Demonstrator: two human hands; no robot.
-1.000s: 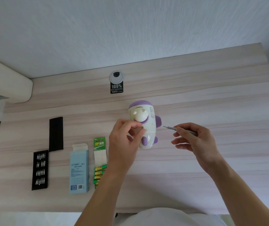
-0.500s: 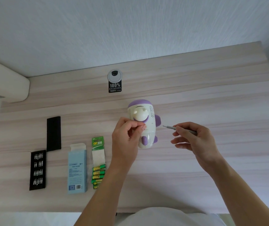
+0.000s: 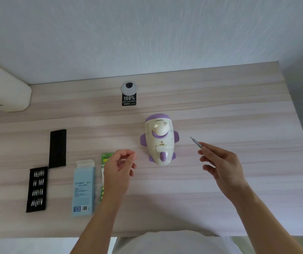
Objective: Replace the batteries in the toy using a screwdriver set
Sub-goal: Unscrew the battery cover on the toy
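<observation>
Beside the toy [image 3: 159,142], right hand [image 3: 222,167] pinches the screwdriver [image 3: 195,142]; left hand [image 3: 118,165] has fingers pinched together (contents unclear).

Soft even daylight, faint shadows, wide-angle edges.

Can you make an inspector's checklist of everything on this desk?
Surface: pale wooden desk.
Job's things: white and purple toy lying between the hands; green battery pack partly behind the left hand; black bit tray at the far left.
Clutter: blue box, black strip, black sticker.
Hands: left hand pinches its fingertips together, contents too small to tell; right hand grips the screwdriver.
Cables: nothing seen; grey cable port only.
Surroundings: white wall, cream object at left.
</observation>
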